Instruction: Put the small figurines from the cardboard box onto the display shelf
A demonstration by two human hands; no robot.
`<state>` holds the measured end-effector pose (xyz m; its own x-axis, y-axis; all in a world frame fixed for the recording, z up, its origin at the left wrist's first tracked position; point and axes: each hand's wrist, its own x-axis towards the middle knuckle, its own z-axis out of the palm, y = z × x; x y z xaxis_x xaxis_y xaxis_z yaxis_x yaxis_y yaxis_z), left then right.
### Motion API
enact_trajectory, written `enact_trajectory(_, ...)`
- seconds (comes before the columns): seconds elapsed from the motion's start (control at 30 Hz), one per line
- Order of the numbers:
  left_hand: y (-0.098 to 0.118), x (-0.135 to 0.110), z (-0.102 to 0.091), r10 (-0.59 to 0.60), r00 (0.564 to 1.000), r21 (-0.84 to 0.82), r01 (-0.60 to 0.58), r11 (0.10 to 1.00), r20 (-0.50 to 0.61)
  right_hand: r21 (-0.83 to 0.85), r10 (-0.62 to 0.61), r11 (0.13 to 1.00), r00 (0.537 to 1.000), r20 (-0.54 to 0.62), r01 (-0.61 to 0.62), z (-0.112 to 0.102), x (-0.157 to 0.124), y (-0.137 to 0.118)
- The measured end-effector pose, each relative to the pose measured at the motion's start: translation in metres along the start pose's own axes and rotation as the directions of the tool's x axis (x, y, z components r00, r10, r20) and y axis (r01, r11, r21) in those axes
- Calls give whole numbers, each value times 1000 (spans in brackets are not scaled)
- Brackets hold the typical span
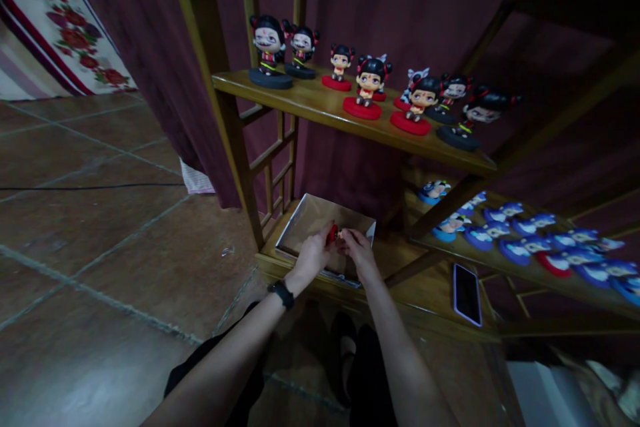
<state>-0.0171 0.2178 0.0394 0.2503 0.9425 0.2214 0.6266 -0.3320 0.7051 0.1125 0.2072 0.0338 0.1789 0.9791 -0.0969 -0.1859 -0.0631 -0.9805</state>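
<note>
Over a shallow cardboard box (305,217), both hands meet at a small figurine (333,234) with a red base. My left hand (315,250), with a dark watch on its wrist, closes around the base side. The fingers of my right hand (356,245) pinch the figurine's other end, which they largely hide. The box sits on the low wooden shelf, and the part of its inside that shows is bare brown cardboard.
Several black-haired figurines (369,83) on red or dark bases stand along the upper wooden shelf (320,103). Blue figurines (520,240) crowd the right shelf. A phone (467,295) lies on the low shelf. Wooden posts (220,107) frame the left, and a cable (90,187) crosses the tiled floor.
</note>
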Motion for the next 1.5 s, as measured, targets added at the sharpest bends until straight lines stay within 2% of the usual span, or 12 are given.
enact_trajectory(0.1, -3, 5, 5, -51, 999, -341, 43, 939, -16, -30, -23, 999, 1000, 20, 23, 1, 1, -1)
enact_trajectory(0.2, -4, 8, 12, -139, 988, -630, 149, 762, 65, -36, -27, 999, 1000, 6, 27, 0, 4, 1)
enact_trajectory(0.3, -3, 9, 14, -196, 963, -770, 265, 580, 184, -55, -43, 998, 999, -11, 42, -3, 7, 3)
enact_trajectory(0.4, 0, 8, 12, -228, 944, -816, 323, 480, 239, -101, -98, 990, 995, -14, 96, -4, 9, 4)
enact_trajectory(0.63, 1, 6, 9, -298, 915, -822, 381, 422, 271, -114, -90, 989, 994, 67, 98, -3, 9, 5)
enact_trajectory(0.83, 1, 7, 2, -405, 862, -827, 451, 335, 305, -61, -89, 994, 993, 72, 94, 1, 6, 6)
enact_trajectory(0.93, 2, 7, 1, -413, 844, -822, 481, 304, 341, -69, -70, 995, 992, 105, 77, 4, 6, 10)
enact_trajectory(1.07, 3, 7, 0, -383, 841, -815, 502, 287, 383, -79, -66, 994, 994, 86, 73, 4, 9, 14)
enact_trajectory(1.3, 0, 7, 2, -394, 843, -797, 503, 334, 367, -86, -49, 995, 995, 93, 57, 3, 14, 23)
enact_trajectory(1.5, 4, 3, 1, -397, 847, -814, 487, 316, 353, -72, -68, 995, 994, 89, 74, 4, 15, 25)
